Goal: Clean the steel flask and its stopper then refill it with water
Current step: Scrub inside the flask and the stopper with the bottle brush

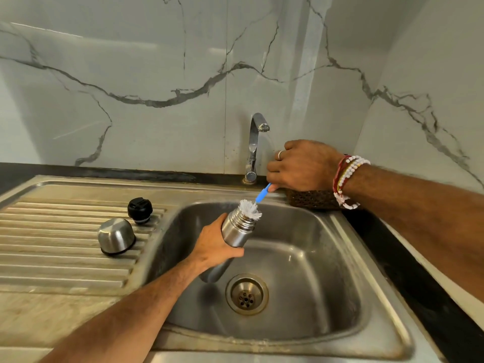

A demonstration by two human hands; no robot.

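Where your left hand (214, 247) curled round the steel flask (237, 229), its middle was hidden; it hung tilted over the sink basin (314, 258), mouth pointing far right. Your right hand (301, 166) pinched the brush (250, 208) by its blue handle, largely buried in your grip, white bristles at the flask's mouth. Veined marble walls (157, 74) stood behind. Left, on the drainboard (52, 247), the black stopper (140, 209) stood just beside the steel cup (116, 235); your right hand half-covered a woven basket (311, 199) near the tap (255, 142).
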